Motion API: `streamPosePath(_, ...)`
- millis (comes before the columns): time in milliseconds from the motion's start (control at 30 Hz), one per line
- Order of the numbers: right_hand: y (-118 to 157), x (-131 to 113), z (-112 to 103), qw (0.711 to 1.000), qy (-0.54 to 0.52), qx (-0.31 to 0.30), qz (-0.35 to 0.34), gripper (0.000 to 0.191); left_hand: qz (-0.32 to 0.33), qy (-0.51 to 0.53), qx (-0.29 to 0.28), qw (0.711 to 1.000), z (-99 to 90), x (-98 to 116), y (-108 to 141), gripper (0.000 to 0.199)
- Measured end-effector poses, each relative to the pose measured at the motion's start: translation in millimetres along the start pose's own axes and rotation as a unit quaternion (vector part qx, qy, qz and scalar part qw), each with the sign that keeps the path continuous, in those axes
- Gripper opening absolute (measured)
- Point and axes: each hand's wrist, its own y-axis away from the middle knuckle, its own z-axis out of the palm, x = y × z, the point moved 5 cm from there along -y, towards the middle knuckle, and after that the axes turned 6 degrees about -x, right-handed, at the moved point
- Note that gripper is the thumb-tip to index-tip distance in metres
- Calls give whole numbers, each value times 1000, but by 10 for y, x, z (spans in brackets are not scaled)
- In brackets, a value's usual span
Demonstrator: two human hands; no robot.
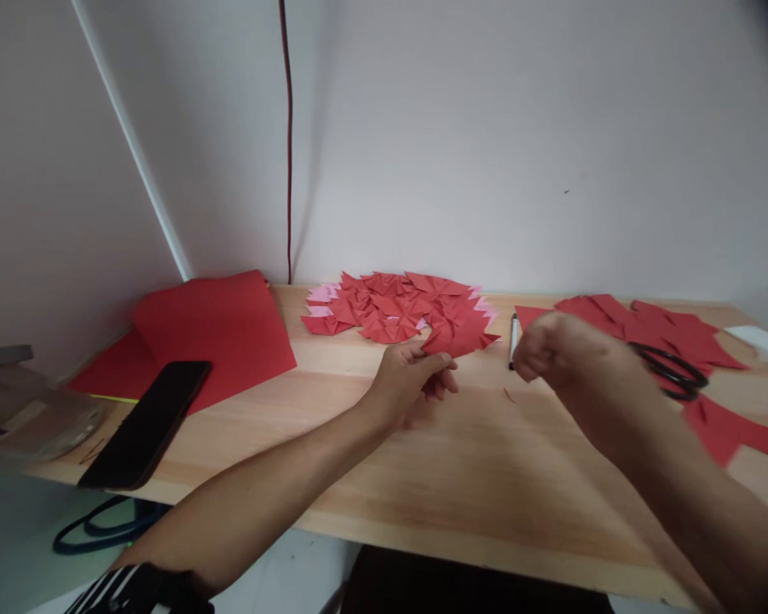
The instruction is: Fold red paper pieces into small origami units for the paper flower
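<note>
My left hand (415,375) pinches a folded red paper piece (457,337) between thumb and fingers, at the front of a pile. That pile of red and pink folded paper pieces (396,307) lies against the wall. My right hand (543,345) hovers to the right, its fingers curled in; whether anything is inside them is hidden. Beside its knuckles lies a white marker with a dark cap (512,345). Black scissors handles (671,371) show just past my right wrist, resting among red paper sheets (678,333).
Large red sheets (230,337) lie at the left, partly under a dark phone (147,426). A clear plastic container (44,422) sits at the left edge. A dark red cable (287,145) hangs down the wall. A small red scrap (510,395) lies on the wooden table (473,486).
</note>
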Motion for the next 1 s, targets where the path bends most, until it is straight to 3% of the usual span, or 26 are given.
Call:
streamPosePath(200, -175, 478, 410, 980, -92, -139, 106, 48, -3, 11, -12, 1000, 41, 1, 21, 20)
streamPosePath(400, -239, 412, 576, 976, -86, -183, 78, 48, -40, -16, -62, 997, 59, -51, 22, 19)
streamPosePath(633, -229, 451, 543, 981, -48, -183, 51, 47, -67, -29, -83, 994, 72, -79, 27, 11)
streamPosePath(833, -202, 529, 500, 986, -30, -129, 101, 51, -46, -41, -77, 995, 97, -66, 43, 17)
streamPosePath(1000, -192, 518, 501, 985, -60, -128, 99, 45, -40, -35, -69, 996, 97, -53, 46, 20)
